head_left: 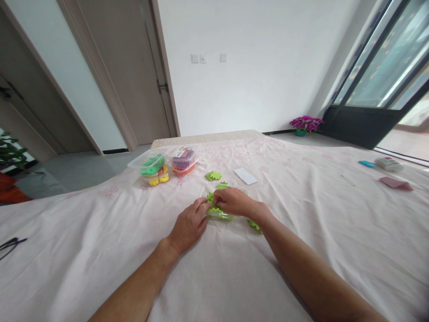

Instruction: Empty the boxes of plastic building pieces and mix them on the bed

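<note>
Both my hands meet over a clear plastic tray (223, 215) of lime-green toothed pieces on the pink sheet. My right hand (234, 201) is curled over the tray, its fingers pinched on green pieces (212, 198). My left hand (190, 223) rests at the tray's left edge, fingers bent against it. A loose green piece (213, 175) lies just beyond the tray, and another green piece (254, 225) shows under my right wrist.
Two clear boxes sit at the far left: one (151, 167) with green and yellow pieces, one (182, 160) with purple and orange pieces. A white card (246, 175) lies beyond the tray. Small items (389, 164) lie at the far right. Black glasses (11, 244) at left.
</note>
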`<control>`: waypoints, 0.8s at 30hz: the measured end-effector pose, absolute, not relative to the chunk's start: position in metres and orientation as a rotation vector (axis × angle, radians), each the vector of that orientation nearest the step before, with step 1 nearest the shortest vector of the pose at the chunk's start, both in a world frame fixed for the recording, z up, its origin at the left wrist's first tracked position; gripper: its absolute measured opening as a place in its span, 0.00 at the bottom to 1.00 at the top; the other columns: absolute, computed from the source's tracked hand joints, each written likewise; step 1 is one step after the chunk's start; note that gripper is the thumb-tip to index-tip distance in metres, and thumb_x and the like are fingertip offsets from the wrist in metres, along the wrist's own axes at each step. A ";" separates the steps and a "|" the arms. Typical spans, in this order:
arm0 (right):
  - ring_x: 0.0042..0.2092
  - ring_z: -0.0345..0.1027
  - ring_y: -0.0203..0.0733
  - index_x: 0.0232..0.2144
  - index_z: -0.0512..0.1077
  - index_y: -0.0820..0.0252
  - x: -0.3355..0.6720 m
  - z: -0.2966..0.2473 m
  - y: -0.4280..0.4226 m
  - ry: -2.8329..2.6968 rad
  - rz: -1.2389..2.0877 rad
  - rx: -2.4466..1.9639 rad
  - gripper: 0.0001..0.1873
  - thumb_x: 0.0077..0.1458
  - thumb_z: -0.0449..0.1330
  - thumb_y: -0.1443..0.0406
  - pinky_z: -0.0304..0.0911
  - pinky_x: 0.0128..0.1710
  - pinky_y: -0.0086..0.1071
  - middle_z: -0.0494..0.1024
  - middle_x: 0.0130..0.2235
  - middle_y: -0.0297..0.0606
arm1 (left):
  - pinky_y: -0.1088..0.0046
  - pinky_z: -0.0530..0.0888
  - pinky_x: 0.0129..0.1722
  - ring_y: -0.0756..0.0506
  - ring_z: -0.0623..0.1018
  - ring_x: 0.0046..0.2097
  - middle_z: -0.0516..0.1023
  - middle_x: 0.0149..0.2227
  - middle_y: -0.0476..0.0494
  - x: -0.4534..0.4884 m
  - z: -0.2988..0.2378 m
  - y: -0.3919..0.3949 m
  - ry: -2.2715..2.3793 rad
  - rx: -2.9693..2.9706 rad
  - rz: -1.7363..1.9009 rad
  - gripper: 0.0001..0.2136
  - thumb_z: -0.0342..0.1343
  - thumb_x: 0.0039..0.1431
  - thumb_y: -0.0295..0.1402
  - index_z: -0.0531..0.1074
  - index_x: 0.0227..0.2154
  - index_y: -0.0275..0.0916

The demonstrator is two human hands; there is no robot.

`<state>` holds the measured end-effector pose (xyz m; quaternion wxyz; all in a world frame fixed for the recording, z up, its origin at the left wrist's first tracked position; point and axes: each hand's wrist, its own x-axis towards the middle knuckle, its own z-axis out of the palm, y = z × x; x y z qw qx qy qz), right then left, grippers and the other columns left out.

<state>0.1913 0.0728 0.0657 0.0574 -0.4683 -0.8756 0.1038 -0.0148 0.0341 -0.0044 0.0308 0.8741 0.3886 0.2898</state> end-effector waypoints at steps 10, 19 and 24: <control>0.38 0.71 0.39 0.38 0.75 0.57 0.191 0.065 0.072 -2.639 0.322 -1.419 0.13 0.54 0.53 0.69 0.51 0.32 0.28 0.80 0.37 0.37 | 0.62 0.72 0.56 0.44 0.71 0.56 0.66 0.58 0.40 -0.015 -0.005 0.035 1.190 2.692 0.904 0.19 0.49 0.60 0.24 0.62 0.54 0.42; 0.38 0.71 0.39 0.39 0.76 0.57 0.191 0.063 0.074 -2.635 0.322 -1.426 0.13 0.55 0.53 0.69 0.51 0.32 0.28 0.80 0.37 0.37 | 0.62 0.72 0.56 0.44 0.72 0.55 0.67 0.57 0.40 -0.014 -0.003 0.034 1.193 2.704 0.920 0.18 0.49 0.60 0.24 0.63 0.53 0.41; 0.38 0.71 0.39 0.38 0.75 0.56 0.192 0.061 0.075 -2.643 0.300 -1.413 0.12 0.55 0.53 0.68 0.50 0.32 0.28 0.80 0.37 0.36 | 0.62 0.72 0.56 0.43 0.72 0.55 0.67 0.57 0.40 -0.014 -0.004 0.033 1.201 2.693 0.908 0.18 0.49 0.61 0.24 0.63 0.53 0.41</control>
